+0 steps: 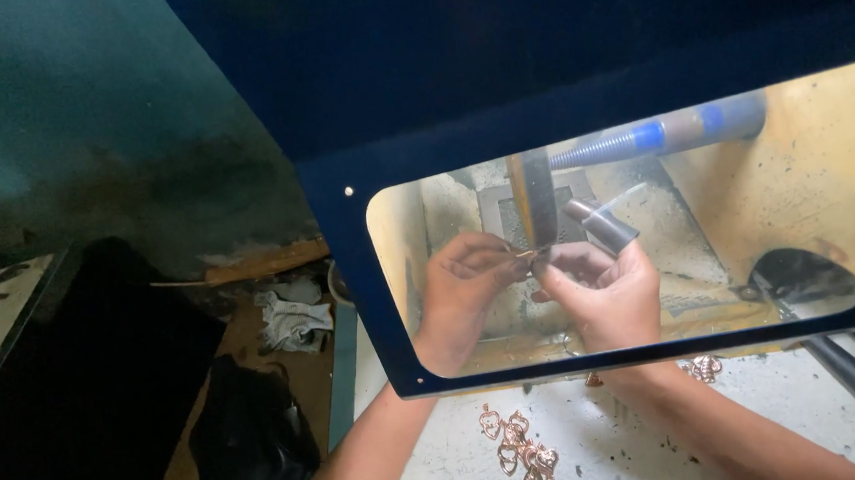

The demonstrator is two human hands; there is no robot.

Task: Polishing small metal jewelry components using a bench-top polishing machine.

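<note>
Both hands reach under a dark blue hood with a clear window (pixel 651 284). My left hand (pixel 461 288) pinches a small shiny metal piece (pixel 527 254) at its fingertips. My right hand (pixel 602 293) meets it there, fingers closed on the same piece, and also grips a dark cylindrical tool (pixel 602 223) that points up and away. The piece sits against a narrow upright wheel or belt (pixel 535 197) in the middle of the window. A pile of copper-coloured heart-shaped pendants (pixel 518 454) lies on the white bench between my forearms.
A blue ribbed hose (pixel 641 137) runs across the top of the chamber. A black scoop with a long handle (pixel 825 332) lies at right. More pendants (pixel 702 366) sit under my right wrist. Crumpled cloth (pixel 293 320) and a black bag (pixel 251 443) are at left.
</note>
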